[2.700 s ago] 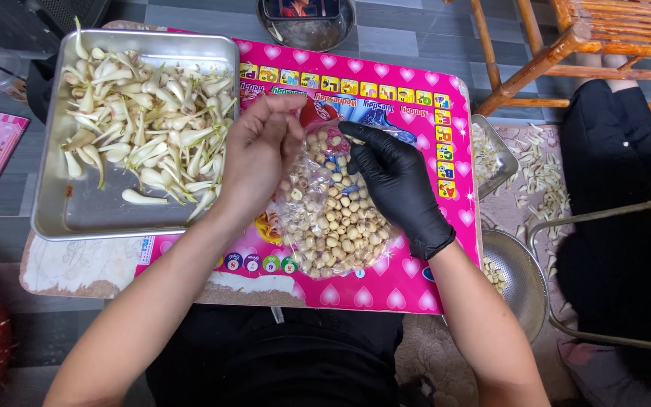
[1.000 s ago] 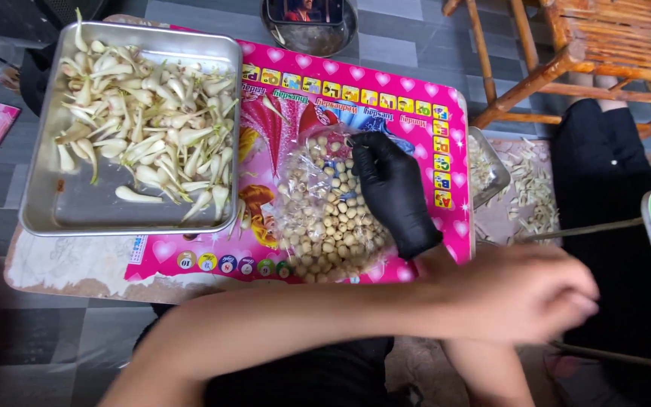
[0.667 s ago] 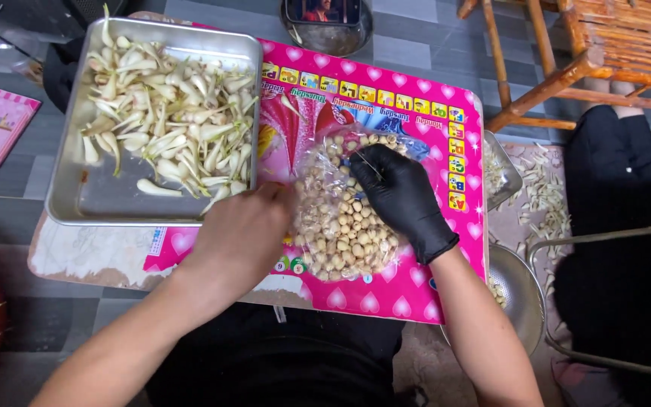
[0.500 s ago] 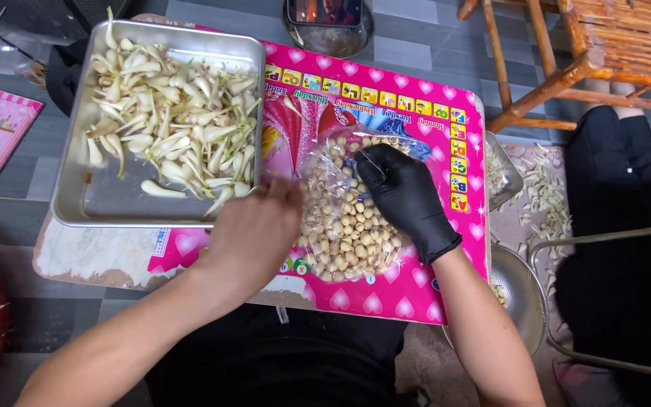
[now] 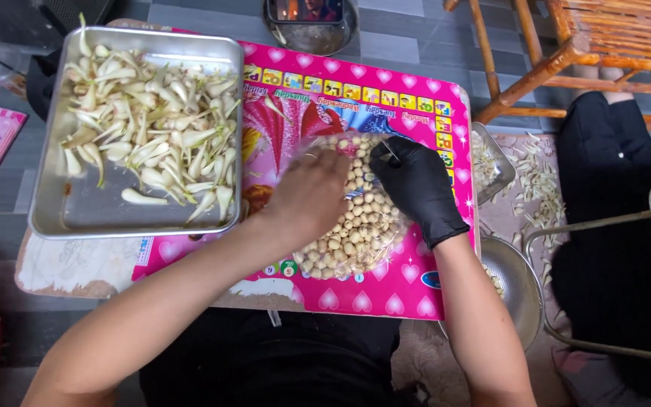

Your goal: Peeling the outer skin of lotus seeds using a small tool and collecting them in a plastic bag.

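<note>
Resting on: the pile of pale round seeds [image 5: 348, 226] lies in a clear plastic bag [image 5: 386, 237] spread flat near the front middle of the table, on a pink mat [image 5: 416, 294] printed with hearts and small pictures.
Left hand: bare left hand [image 5: 307, 200] laid over the left side of the pile, fingers curled down onto the seeds; the grip looks loosely closed on the heap, though I cannot tell whether any seed is pinched inside it.
Right hand: right hand [image 5: 416, 185] in a black glove, at the top right of the pile, fingertips pinched narrow around a thin metal pin or blade [image 5: 389, 151] (too small to tell which).
Why so placed: the bag likely keeps the smooth, rolling seeds together, and both hands meet over it so each seed is in easy reach.
Metal tray [image 5: 58, 215]: shallow, shiny, rectangular, just left of the pile, holding whitish, curved, pointed husk pieces [image 5: 152, 143].
Strainer [image 5: 518, 283]: round wire mesh, low at the right, beside the table edge.
Farther out: wooden chair [image 5: 566, 45] at the top right; a person in black clothes [image 5: 612, 249] sits at the right.
</note>
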